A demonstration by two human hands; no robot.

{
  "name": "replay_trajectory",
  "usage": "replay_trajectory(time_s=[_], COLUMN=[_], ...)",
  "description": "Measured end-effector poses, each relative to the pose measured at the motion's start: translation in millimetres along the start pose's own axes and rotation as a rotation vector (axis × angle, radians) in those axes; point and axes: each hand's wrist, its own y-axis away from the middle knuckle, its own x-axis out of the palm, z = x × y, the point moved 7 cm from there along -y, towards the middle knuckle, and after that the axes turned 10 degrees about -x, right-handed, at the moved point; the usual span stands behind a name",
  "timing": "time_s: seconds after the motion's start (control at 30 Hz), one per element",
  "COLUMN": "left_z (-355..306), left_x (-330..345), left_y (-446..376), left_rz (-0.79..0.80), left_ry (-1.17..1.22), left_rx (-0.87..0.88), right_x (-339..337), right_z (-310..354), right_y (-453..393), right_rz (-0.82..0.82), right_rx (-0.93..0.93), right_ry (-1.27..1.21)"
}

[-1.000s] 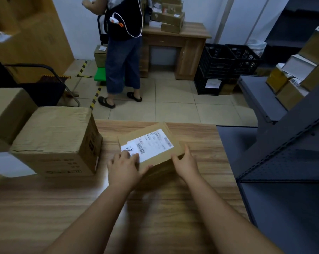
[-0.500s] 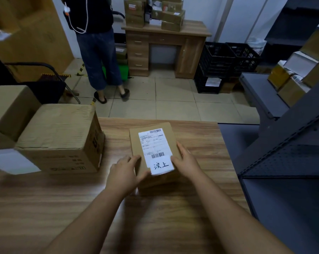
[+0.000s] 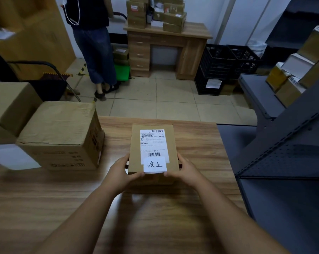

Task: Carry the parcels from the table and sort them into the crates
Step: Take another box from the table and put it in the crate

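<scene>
At the centre of the frame a flat cardboard parcel (image 3: 153, 143) sits over the wooden table (image 3: 45, 208), its white shipping label (image 3: 153, 143) facing up with barcodes at top and bottom and a handwritten white sticker (image 3: 155, 165) at its near edge. The left hand (image 3: 119, 173) grips the parcel's near left corner, thumb curled onto the top edge and fingers wrapped down the side; the right hand (image 3: 185, 170) grips the near right corner the same way, thumb on top by the sticker. Whether the near end is lifted off the table or resting on it cannot be told. Left of the parcel, apart from it, stands a large taped carton (image 3: 61, 136), and a second bigger carton (image 3: 10, 110) sits at the left edge of the frame. Beyond the table lies a tiled floor, across which black plastic crates (image 3: 226, 65) are stacked at upper right, beside a wooden desk (image 3: 166, 50) piled with small boxes (image 3: 155, 13). Another person (image 3: 92, 43) in dark trousers stands at upper left next to a green bin (image 3: 122, 72). Dark metal shelving (image 3: 283, 134) fills the right side, with more packages (image 3: 298, 70) on an upper shelf. A black hand trolley (image 3: 45, 83) stands behind the cartons at left.
</scene>
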Motion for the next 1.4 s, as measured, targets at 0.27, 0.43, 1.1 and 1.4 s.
replay_trajectory(time_s=[0.27,0.43,1.1,1.4], left_z=[-119,-183,-168,-118], left_x=[-68,-111,-202,-257], left_y=[26,67,180,215], left_rz=[-0.256,-0.39,-0.413,-0.417], left_ry=[-0.016,0.027,0.085,0.098], left_rx=[0.247,0.401,0.669,0.678], right_x=[-78,-119,-57,13], right_z=[98,164,267,307], right_y=[11,31,128,148], right_rz=[-0.221,-0.342,-0.51,-0.515], right_rx=[-0.293,-0.468,-0.594,-0.597], right_ry=[-0.013,0.053,0.084,0.083])
